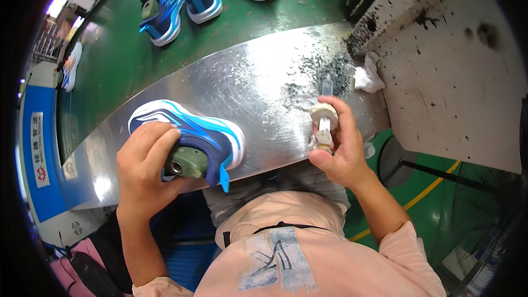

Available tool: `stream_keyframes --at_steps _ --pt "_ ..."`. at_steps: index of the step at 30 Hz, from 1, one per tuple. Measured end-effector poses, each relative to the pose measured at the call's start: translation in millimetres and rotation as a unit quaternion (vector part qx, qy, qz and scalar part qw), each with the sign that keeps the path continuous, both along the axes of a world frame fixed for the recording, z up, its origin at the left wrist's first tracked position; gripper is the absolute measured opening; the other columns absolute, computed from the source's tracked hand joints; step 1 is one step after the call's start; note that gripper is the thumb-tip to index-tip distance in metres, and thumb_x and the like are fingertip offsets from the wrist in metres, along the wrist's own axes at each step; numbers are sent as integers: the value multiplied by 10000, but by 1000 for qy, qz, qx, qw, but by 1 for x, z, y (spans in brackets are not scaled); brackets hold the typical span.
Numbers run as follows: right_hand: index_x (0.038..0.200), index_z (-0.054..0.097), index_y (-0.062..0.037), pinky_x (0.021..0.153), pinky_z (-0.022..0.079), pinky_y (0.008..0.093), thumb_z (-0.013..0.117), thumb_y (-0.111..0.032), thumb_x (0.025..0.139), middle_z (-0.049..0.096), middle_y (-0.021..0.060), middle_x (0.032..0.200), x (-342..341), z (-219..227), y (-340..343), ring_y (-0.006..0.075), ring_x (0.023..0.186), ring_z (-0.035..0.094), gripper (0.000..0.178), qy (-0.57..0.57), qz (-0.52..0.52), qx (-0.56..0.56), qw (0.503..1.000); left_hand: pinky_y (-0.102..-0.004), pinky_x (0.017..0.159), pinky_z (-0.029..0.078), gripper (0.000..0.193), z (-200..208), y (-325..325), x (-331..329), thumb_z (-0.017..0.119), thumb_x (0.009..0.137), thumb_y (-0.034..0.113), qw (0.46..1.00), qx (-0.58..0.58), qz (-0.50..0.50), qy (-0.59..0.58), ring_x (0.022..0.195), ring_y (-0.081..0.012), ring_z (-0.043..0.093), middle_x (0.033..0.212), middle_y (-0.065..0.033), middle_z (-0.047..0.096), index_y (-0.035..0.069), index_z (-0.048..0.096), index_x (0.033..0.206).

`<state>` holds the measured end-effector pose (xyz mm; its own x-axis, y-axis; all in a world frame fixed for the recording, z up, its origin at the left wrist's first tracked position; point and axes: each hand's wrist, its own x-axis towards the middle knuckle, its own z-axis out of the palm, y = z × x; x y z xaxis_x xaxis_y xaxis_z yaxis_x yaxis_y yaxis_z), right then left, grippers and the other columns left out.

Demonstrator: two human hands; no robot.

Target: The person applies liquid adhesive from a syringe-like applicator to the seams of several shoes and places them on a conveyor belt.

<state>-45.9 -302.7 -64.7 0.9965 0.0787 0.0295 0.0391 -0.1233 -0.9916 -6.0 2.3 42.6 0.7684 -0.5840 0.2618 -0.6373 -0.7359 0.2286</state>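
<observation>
1. Scratched, shiny metal forms the work shelf (242, 85) in front of the person, and beyond it, past both hands, runs a green conveyor belt (115, 60).
2. The left hand (146, 162) is closed over the heel end of a blue and white sneaker (190, 132) that lies on the shelf, toe pointing away to the person's left.
3. A grey-green shoe form (187, 162) sits inside that sneaker; its end shows just beside the left fingers, and the thumb rests against it.
4. The right hand (341, 151) is wrapped around a small glue brush (323, 124) with a crusted, pale collar, held upright near the front edge of the shelf, well apart from the sneaker.
5. Whether the brush tip touches the metal cannot be told.
6. Dried grey specks and smears (316, 74) cover the shelf just beyond the right hand.
7. A crumpled white rag (367, 77) lies further out past the right hand, against a dirty white panel (456, 77) spotted with black marks.
8. Far beyond the left hand, more sneakers (181, 3) in the same blue and white ride the belt with forms inside them.
9. A blue machine cover (38, 159) stands to the outside of the left hand.
</observation>
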Motion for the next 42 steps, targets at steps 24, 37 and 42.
stream_keyframes --at_steps 24,37,42 --pt "1363 336 -50 584 371 175 783 -478 731 536 1 885 -2 0 10 46 675 445 885 -26 -35 -5 999 -423 825 495 543 -11 7 -17 729 482 25 998 -32 31 -37 963 -343 592 1006 -132 607 0 601 1009" --pt "1322 389 -27 643 489 221 839 -364 694 585 85 1037 13 -13 11 101 796 571 843 -104 -3 -81 991 -436 879 481 542 -11 8 -13 736 510 46 999 -24 31 -15 999 -359 594 1042 -140 612 3 599 1033" --pt "1329 385 -26 659 508 242 842 -344 688 583 113 1061 13 -17 10 129 836 593 850 -128 -10 -110 986 -430 866 478 562 -10 5 -9 755 506 53 999 -21 29 -10 994 -358 589 1034 -146 607 2 590 1041"
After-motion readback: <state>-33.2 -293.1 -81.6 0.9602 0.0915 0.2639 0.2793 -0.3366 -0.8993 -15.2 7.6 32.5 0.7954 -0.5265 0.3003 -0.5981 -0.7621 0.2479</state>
